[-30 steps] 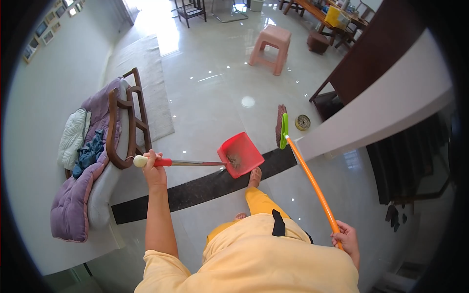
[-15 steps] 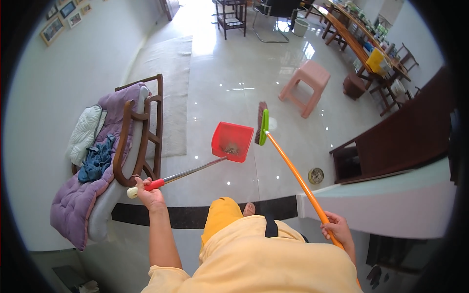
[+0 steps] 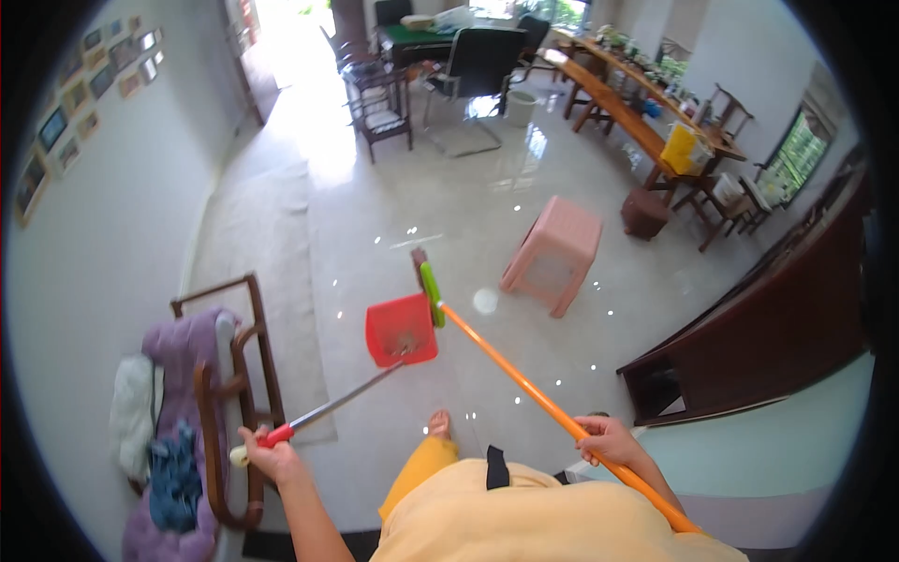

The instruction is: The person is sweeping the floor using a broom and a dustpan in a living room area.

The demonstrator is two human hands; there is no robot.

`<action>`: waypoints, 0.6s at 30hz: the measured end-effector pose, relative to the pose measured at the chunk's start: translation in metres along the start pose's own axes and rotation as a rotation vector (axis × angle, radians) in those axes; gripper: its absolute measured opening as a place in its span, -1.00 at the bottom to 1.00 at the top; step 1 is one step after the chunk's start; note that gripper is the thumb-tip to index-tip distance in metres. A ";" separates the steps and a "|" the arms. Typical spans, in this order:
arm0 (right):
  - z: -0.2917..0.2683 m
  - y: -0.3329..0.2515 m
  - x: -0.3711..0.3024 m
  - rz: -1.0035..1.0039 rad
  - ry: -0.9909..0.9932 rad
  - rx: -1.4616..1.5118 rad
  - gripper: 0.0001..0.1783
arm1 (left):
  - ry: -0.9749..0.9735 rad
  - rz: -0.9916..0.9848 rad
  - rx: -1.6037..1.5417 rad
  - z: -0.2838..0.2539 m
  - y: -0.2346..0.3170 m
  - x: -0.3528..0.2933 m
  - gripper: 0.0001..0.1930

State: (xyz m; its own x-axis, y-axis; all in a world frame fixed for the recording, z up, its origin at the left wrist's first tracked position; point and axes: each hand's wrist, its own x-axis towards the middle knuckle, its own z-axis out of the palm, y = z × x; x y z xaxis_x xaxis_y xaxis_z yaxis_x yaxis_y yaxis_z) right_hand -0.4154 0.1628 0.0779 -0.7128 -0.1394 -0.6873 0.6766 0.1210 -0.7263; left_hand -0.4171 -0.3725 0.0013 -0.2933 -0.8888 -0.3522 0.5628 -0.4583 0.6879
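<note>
My left hand is closed round the red grip of a long-handled dustpan. Its red pan is near the middle of the view, over the glossy tiles, with grey debris inside. In my right hand is the orange pole of a broom, its lower part running back past my side. The broom's green head and dark bristles stand at the pan's right edge; whether they touch it I cannot tell.
A pink plastic stool stands right of the broom. At left is a wooden-framed couch with a purple cushion. A dark wooden cabinet lies to the right, a long wooden table beyond. Chairs stand at the back.
The broom head has come left, up against the dustpan's right side. My view has tilted up and I have stepped forward, so the doorway and a green-topped table now show.
</note>
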 end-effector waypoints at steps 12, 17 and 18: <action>-0.084 -0.131 0.132 -0.039 0.176 0.153 -0.40 | -0.120 0.018 0.046 0.263 -0.188 0.047 -0.73; -0.154 -0.191 0.210 -0.116 0.235 0.238 -0.44 | -0.159 -0.007 0.046 0.380 -0.299 0.035 -0.72; -0.168 -0.204 0.224 -0.087 0.271 0.265 -0.47 | -0.182 -0.042 0.061 0.402 -0.318 0.028 -0.72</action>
State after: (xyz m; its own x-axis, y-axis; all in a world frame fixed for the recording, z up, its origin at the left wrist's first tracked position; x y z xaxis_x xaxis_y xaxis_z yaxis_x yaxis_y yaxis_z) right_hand -0.7440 0.2724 0.0703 -0.7686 0.1310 -0.6261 0.6104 -0.1425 -0.7792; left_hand -0.9151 -0.2506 0.0280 -0.4536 -0.8511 -0.2643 0.5012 -0.4888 0.7140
